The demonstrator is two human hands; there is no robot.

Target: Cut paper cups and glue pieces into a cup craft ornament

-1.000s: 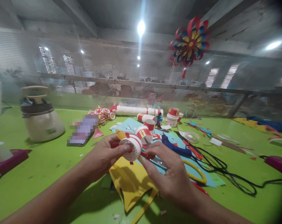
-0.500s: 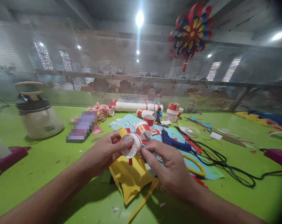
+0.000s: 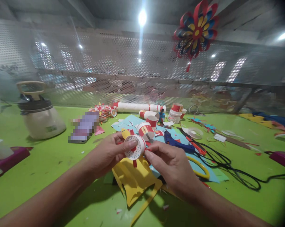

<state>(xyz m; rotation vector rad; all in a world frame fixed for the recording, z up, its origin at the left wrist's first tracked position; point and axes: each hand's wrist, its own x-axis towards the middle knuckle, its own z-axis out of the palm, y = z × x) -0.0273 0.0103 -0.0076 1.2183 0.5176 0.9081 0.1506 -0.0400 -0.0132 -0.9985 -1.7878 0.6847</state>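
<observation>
My left hand [image 3: 106, 154] grips a small paper-cup craft [image 3: 139, 149], its thumb pressed on the dotted white round face. A yellow paper piece sticks up from the craft's top, and red paper strips stand out at its edges. My right hand [image 3: 174, 165] is closed in a pinch at the craft's right side, on a small red paper strip [image 3: 147, 150] mostly covered by the fingers. Beneath both hands lies a cut sheet of yellow paper [image 3: 135, 183]. Red-and-white paper cups [image 3: 145, 130] lie just behind the craft.
To the right are a blue glue gun [image 3: 177, 142], yellow-handled scissors [image 3: 200, 170], a roll of tape [image 3: 194, 133] and a looped black cord [image 3: 227, 170]. At left stand a large jug [image 3: 42, 121], a phone [image 3: 84, 127] and a purple power strip [image 3: 12, 160].
The whole view has shifted slightly. The craft stays in my left hand, and my right fingers remain pinched at its right edge, where a bit more red shows.
</observation>
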